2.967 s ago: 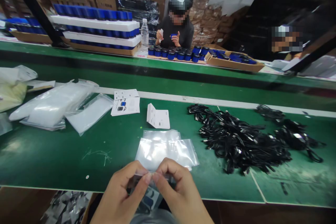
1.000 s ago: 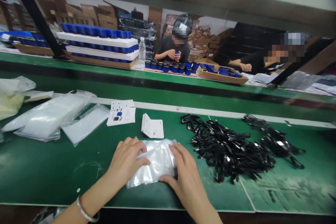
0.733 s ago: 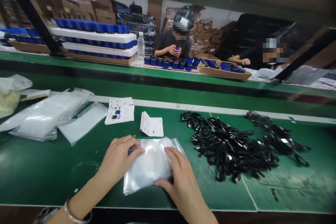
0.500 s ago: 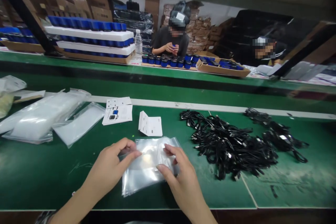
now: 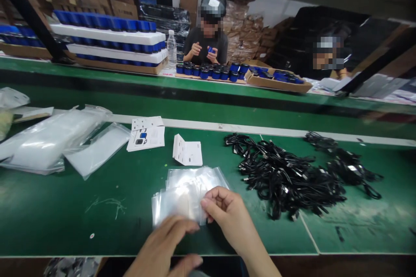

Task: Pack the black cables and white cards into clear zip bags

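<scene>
Clear plastic bags (image 5: 183, 192) lie in a loose, overlapping stack on the green bench in front of me. My right hand (image 5: 229, 214) pinches the right edge of a plastic bag between thumb and fingers. Near the bench's front edge, my left hand (image 5: 167, 242) is slightly blurred, its thumb and fingers spread apart, holding nothing. Its fingertips are just below the stack's near edge. Folded white leaflets (image 5: 188, 152) lie just beyond the bags, and printed leaflets (image 5: 147, 136) rest further left.
A tangled heap of black cables (image 5: 286, 177) covers the right of the bench. Filled plastic bags (image 5: 48, 143) lie at left. On the raised shelf are a water bottle (image 5: 172, 49), trays of blue items (image 5: 110, 39) and a cardboard box (image 5: 276, 81). Two people sit beyond.
My left hand has come off the bags, moving toward me and opening. My right hand has shifted slightly, closing its fingers on a bag's edge. The bags are spread differently.
</scene>
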### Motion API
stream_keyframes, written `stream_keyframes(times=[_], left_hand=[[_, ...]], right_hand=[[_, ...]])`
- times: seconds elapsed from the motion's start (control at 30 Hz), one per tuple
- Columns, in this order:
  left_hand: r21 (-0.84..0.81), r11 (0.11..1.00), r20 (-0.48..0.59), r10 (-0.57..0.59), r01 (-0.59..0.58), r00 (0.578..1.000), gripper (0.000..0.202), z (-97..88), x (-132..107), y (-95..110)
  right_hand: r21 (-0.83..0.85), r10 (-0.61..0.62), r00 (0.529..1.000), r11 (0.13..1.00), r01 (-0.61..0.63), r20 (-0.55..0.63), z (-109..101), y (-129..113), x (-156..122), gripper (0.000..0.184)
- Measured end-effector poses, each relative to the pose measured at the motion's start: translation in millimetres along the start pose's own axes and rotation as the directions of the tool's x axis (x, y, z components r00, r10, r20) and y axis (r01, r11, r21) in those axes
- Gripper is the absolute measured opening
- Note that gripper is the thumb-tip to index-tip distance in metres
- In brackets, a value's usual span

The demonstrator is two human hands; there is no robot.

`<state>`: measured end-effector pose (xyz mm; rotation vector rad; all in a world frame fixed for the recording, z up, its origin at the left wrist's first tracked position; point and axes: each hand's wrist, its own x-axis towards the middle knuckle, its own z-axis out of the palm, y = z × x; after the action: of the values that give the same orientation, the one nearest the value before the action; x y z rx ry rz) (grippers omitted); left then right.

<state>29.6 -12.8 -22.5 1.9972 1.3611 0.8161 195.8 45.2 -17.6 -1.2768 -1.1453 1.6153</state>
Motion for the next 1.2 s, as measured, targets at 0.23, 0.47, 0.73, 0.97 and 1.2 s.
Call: stream_keyframes(times=[0.23, 0.47, 0.73, 0.97, 1.2], left_hand=[[0.345, 0.938, -0.448, 0.148, 0.018, 0.882, 0.021, -23.1, -2, 4], [0.205, 0.978, -0.218, 0.081, -0.036, 0.973, 0.018, -25.9, 1, 12], [0.088, 0.995, -0.179, -0.027, 0.044, 0.983, 0.019, -30.7, 4, 13], [0.079, 0.993, -0.160, -0.073, 0.087, 0.984, 0.019, -28.8, 6, 11], [-0.038, 0.944, -0.225, -0.328, 0.328, 0.917, 0.012, -25.4, 15, 2]], right_hand=[[-0.032, -0.033, 0.999, 0.999, 0.034, 0.032, 8, -9, -6, 0.028], [-0.076, -0.089, 0.982, 0.992, 0.104, 0.169, 26, -16, -18, 0.021], [-0.074, -0.111, 0.977, 0.989, 0.126, 0.185, 27, -13, -18, 0.021], [-0.211, -0.188, 0.964, 0.951, 0.227, 0.189, 28, -15, -23, 0.018], [-0.457, -0.393, 0.909, 0.789, 0.412, 0.140, 29, -6, -22, 0.014]])
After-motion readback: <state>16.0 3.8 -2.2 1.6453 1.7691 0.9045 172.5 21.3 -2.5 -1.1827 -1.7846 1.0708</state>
